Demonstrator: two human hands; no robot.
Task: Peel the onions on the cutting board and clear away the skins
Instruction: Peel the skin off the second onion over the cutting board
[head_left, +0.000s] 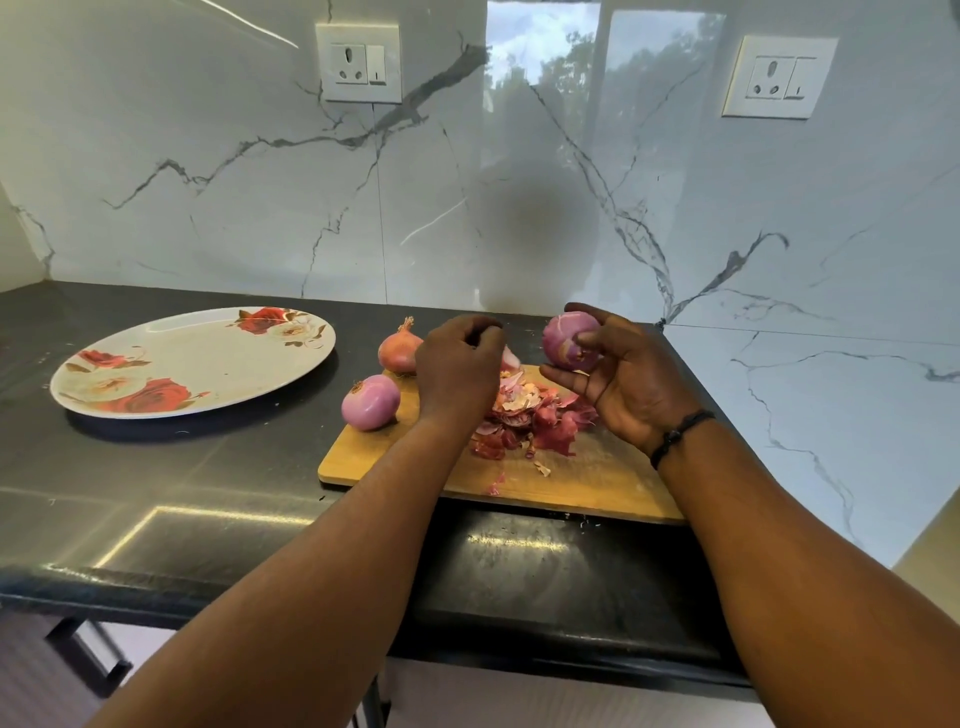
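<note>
A flowered plate (192, 358) sits at the left on your dark counter (156, 483), well apart from the wooden board (467, 478).

At the board's left edge lies a peeled onion (370, 401), pink and smooth. Just behind it, off the board's far corner, stands an unpeeled onion (399, 349) with its dry stem up.

Your left forearm reaches in from the lower left, and your left hand (460, 369) hovers over the board, back of the hand toward you. Its fingers are curled inward and downward. The fingertips are hidden behind the knuckles, so you cannot tell for sure what they pinch; a pale pink scrap (511, 358) shows just beside them.

Below and between your hands, a heap of skins (530, 415) lies in the middle of the board, with a few loose flakes nearer you.

Your right forearm comes in from the lower right, a black cord (678, 434) on the wrist. Your right hand (631, 384) is raised above the board's far right part, palm turned left. Its thumb and curled fingers grip a third onion (570, 340), purple with white streaks, held in the air clear of the board. The hand hides the onion's right side.
</note>
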